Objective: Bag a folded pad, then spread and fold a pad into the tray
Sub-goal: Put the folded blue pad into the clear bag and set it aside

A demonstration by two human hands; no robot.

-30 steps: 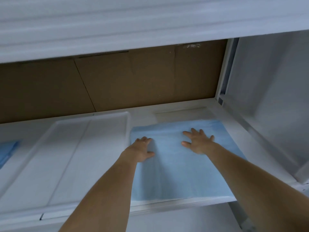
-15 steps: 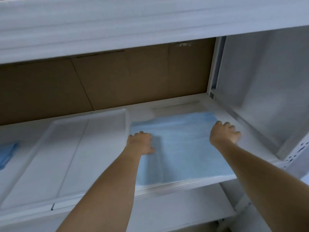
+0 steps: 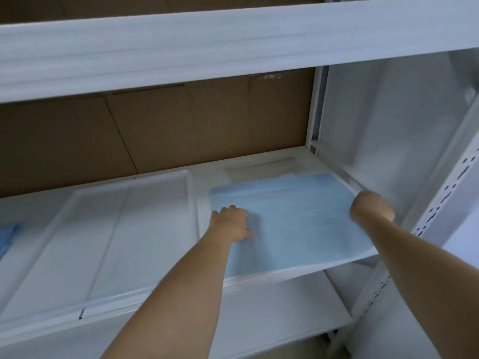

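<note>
The blue pad (image 3: 290, 224) lies flat on the shelf (image 3: 259, 320), long axis running between the hands; left hand (image 3: 230, 224) presses its left edge, fingers curled; right hand (image 3: 372, 206) clenched at the right edge — grasp unclear; the tray (image 3: 124, 189) sits just left.

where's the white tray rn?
Head view: the white tray lies on the middle shelf, left of the blue pad and the left hand.

Matt blue cloth-like pad (image 3: 290, 218) – glossy white plastic tray (image 3: 108, 244), brown cardboard (image 3: 181, 130)
</note>
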